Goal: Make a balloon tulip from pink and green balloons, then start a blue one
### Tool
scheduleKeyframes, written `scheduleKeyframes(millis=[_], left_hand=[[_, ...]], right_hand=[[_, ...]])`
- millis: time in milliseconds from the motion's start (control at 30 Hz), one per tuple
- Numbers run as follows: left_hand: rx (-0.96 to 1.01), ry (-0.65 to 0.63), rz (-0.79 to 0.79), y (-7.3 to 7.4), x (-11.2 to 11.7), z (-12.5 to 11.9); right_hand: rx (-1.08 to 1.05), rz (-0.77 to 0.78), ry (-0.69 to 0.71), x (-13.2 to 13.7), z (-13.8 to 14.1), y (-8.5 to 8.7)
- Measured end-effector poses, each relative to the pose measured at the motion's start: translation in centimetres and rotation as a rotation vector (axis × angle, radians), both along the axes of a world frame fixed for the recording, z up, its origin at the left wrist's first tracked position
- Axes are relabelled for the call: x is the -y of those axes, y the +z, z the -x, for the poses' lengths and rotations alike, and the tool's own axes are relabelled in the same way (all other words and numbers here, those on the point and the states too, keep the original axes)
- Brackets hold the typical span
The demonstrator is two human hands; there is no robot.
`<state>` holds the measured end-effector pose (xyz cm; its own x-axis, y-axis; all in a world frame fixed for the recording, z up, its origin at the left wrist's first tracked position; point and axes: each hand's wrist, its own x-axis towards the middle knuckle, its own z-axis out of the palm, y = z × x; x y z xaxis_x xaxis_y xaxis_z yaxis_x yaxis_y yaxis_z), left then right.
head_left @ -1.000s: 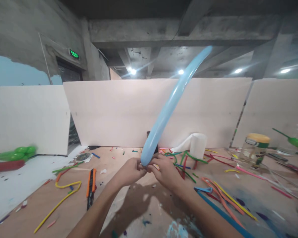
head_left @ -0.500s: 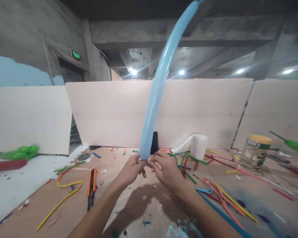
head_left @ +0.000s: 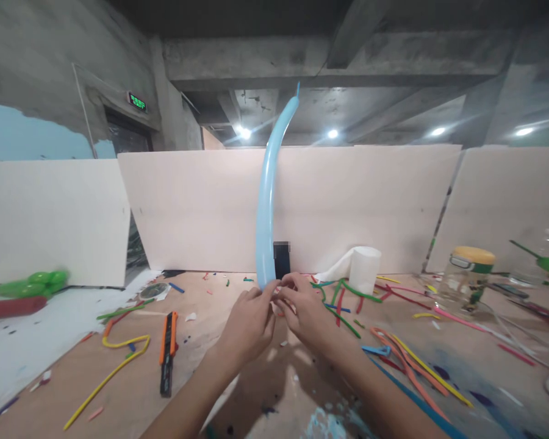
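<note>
A long light blue modelling balloon, inflated, rises nearly upright before me and curves right at its top, where a thin uninflated tip sticks up. Its lower end sits between my two hands. My left hand is closed, its thumb and fingers pinching the balloon's bottom end. Close against it, my right hand is also closed, with its fingertips pinched at the same end. The balloon's neck is mostly hidden behind the fingers.
An orange-and-black utility knife lies left of my arms. Uninflated balloons are strewn to the right. A white paper roll, a yellow-lidded jar and a dark upright object stand farther back. White panels border the table.
The balloon's top has swung left and appears lower, so the balloon stands more upright. My hands remain together at its lower end, the left one turned more knuckles-up.
</note>
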<state>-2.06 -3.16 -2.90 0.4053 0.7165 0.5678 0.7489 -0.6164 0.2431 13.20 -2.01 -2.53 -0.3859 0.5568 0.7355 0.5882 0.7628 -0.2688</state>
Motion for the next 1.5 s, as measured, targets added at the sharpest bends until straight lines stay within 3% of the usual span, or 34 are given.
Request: scheduleKeyframes(millis=[100,233,333,400,533,667,767,867,1033,1100,1200,1333,1500], left_hand=[[0.078,-0.082,0.084,1.3,0.7,0.0],[0.517,-0.332,0.437,3.1,1.3,0.0],[0.663,-0.345,0.504,3.9,1.4,0.2],[0.551,-0.218,0.402,4.1,1.4,0.5],[0.127,0.062,0.082,4.2,1.9,1.3],[-0.135,0.099,-0.189,4.0,1.9,1.7],[-0.134,0.015,-0.215,3.7,1.7,1.7],[0.09,-0.158,-0.004,3.9,1.9,1.4],[0.811,-0.42,0.488,4.3,1.9,0.9],[0.987,-0.468,0.544,4.2,1.5,0.8],[1.095,-0.455,0.548,3.9,1.1,0.7],[0.969,-0.34,0.428,4.0,1.4,0.2],[0.485,-0.104,0.014,3.7,2.0,-0.3]], right_hand=[[-0.066,0.05,0.099,0.2,-1.1,1.3],[-0.164,0.153,0.205,1.1,-1.2,2.9],[-0.22,0.145,0.173,1.6,-0.8,3.3],[-0.202,0.094,0.121,1.9,-0.6,3.2],[-0.006,0.024,0.08,2.4,-0.7,3.1],[0.094,0.031,0.097,2.6,-1.1,3.2],[0.084,0.048,0.086,2.4,-1.4,3.2],[-0.001,0.034,0.072,2.0,-1.7,3.2],[-0.18,-0.029,0.079,1.6,-0.7,2.5],[-0.225,-0.083,0.053,1.7,0.1,2.2],[-0.219,-0.111,0.002,2.2,0.9,2.2],[-0.196,-0.032,-0.083,2.7,1.2,2.6],[-0.198,0.068,-0.113,2.8,0.7,3.2]])
